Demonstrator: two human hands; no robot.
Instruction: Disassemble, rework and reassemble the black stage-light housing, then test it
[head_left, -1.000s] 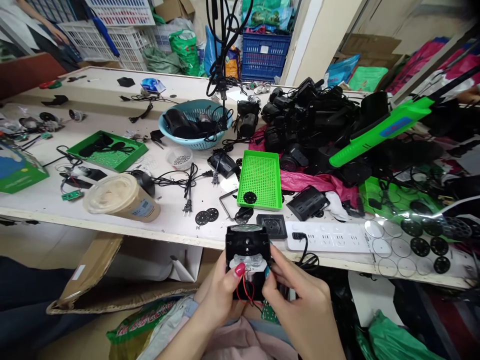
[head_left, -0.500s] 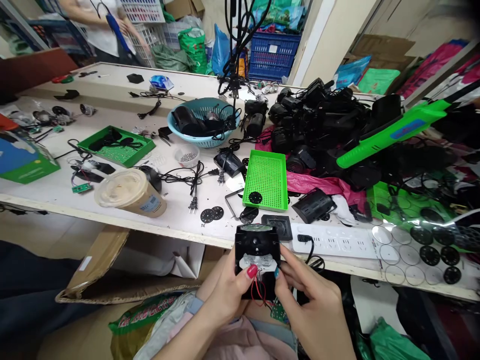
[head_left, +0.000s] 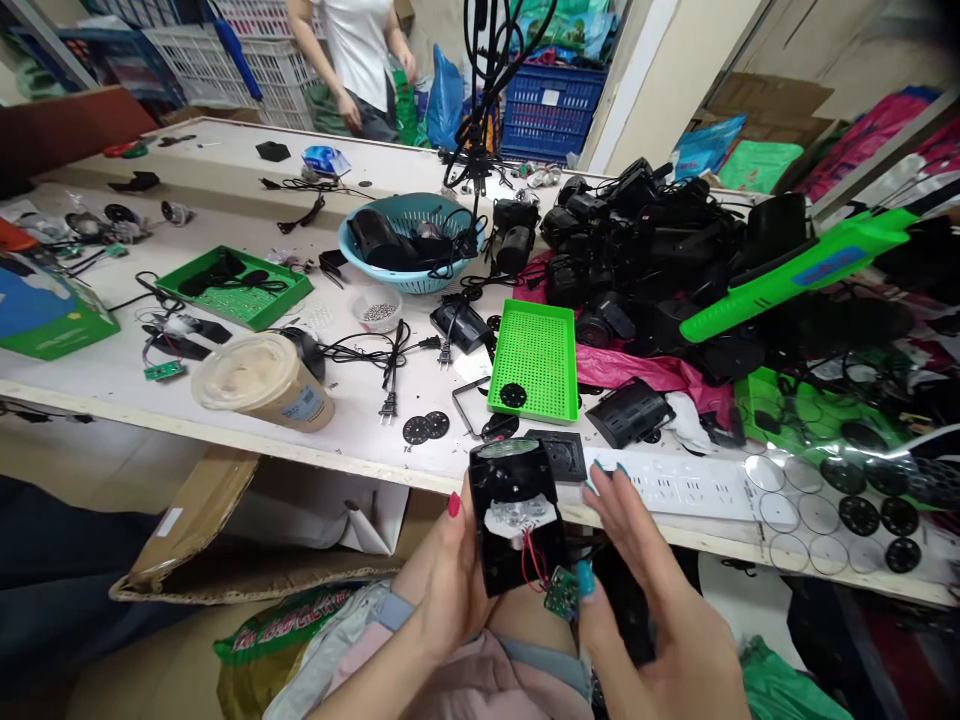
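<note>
My left hand grips a black plastic housing by its left side, above my lap. A clear lens lies at the housing's far end, with a white piece with clear plastic inside. Red wires run from it to a small green circuit board hanging at the lower right. My right hand is off the housing, fingers spread, its thumb close to the board; whether thumb and board touch, I cannot tell. Its fingertips are over the near end of a white power strip.
A green perforated tray, a blue basket and a lidded cup stand on the bench. Black housings are piled at the right. A green-handled tool juts in above them. Across the bench stands a person.
My right hand has let go of the housing and moved right, its fingers opening. The housing has tilted slightly in my left hand, whose thumb moved to its side. The person behind moved right.
</note>
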